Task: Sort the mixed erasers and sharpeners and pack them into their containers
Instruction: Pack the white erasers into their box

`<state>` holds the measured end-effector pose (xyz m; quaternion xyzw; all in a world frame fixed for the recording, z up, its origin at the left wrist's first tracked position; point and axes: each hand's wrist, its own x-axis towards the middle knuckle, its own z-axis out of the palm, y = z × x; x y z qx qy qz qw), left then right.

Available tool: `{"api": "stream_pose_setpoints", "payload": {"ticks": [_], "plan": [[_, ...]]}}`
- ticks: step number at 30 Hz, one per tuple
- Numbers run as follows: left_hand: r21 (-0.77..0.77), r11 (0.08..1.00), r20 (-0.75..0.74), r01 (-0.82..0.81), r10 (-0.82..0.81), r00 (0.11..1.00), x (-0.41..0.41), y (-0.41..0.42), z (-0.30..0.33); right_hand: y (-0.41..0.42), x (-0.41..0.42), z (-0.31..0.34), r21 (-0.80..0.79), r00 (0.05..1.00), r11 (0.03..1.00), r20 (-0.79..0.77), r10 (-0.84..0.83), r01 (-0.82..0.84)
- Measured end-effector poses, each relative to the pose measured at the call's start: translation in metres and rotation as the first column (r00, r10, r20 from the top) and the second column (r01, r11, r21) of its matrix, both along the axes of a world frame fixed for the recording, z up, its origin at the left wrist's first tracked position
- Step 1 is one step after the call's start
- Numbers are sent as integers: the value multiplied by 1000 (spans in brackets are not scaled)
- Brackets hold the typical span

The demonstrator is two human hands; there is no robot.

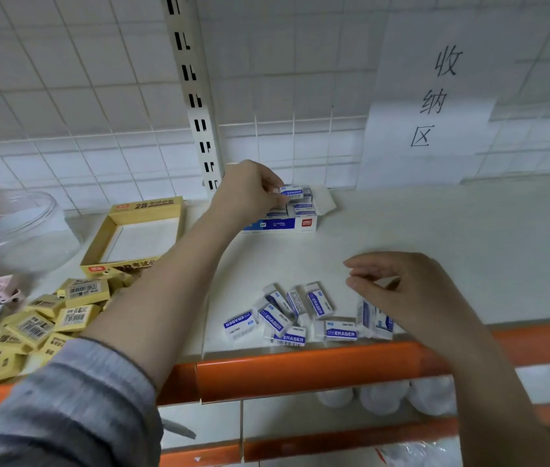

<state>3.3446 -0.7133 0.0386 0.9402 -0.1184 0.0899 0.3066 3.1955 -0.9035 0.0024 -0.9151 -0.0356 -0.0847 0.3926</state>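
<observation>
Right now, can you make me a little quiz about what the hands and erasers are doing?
1. True or false: the left hand pinches a white eraser over the blue box.
2. Which box is empty: A blue, B yellow box?
3. Fill in: the loose white erasers lie near the shelf's ____ edge.

Key: 1 true. 2 B. 3 orange.

The loose white erasers [300,318] read "ERASER"; the blue-and-white box [287,224] bears "deli"; the yellow tray [145,207] shows "2B"; the wall paper sign [435,96] reads "收纳区".
</observation>
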Motion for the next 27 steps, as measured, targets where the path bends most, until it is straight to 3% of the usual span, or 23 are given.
{"api": "stream_pose_setpoints", "payload": {"ticks": [22,27], "plan": [[135,988,-144,71,-52,988,21,-19,-10,-11,-15,-3,-10,999,1000,-52,-15,14],[180,977,-144,110,-85,986,13,-14,-6,-19,-18,1,-116,994,993,-112,20,-33]]}}
